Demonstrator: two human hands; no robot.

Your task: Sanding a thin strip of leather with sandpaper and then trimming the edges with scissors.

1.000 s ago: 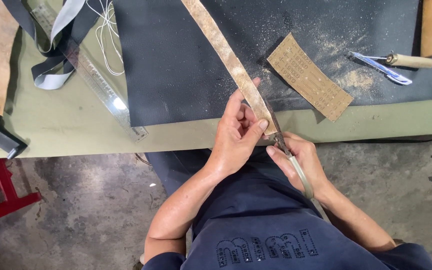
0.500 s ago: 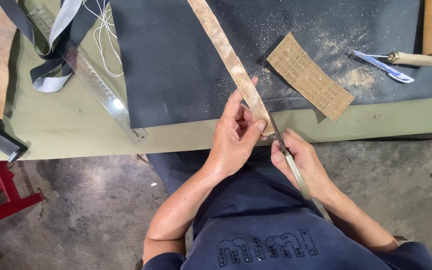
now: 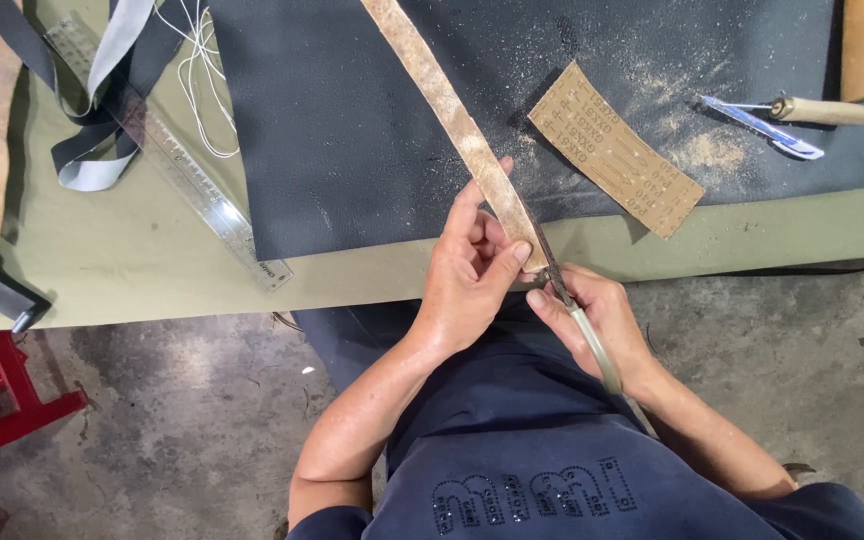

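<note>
A: Head view, looking down past a navy sweatshirt [image 3: 512, 470]. Left hand [image 3: 472, 275] clenched round the near end of a long tan strip [image 3: 452, 120], thumb pressed on the strip's last stretch, fingers curled beneath.

B: And the right hand [image 3: 597, 325]?

A: Gripping a thin blade tool [image 3: 572, 310] with a pale handle, index finger laid along it. Dark tip touching the strip's right edge, just beside the left thumb.

B: Lie of the strip?

A: Long axis running diagonally, from the top edge down and right to the hands. Far part resting on a dark mat [image 3: 352, 150]; near end lifted off the counter [image 3: 152, 260] edge, over the lap. Blade tool nearly in line with the strip, handle pointing back toward the body. Both hands meeting at the same end, left above, right below and to the right.

B: Anything else around?

A: Rectangle of sandpaper [image 3: 614, 150] on the mat, right of the strip, dust scattered about. Wooden-handled knife [image 3: 787, 118] farther right. Clear ruler [image 3: 167, 160] on the olive cloth to the left, grey straps [image 3: 92, 110] across its far end, white cord [image 3: 202, 80] beside. Red stand [image 3: 2, 400] on the concrete floor, lower left.
</note>
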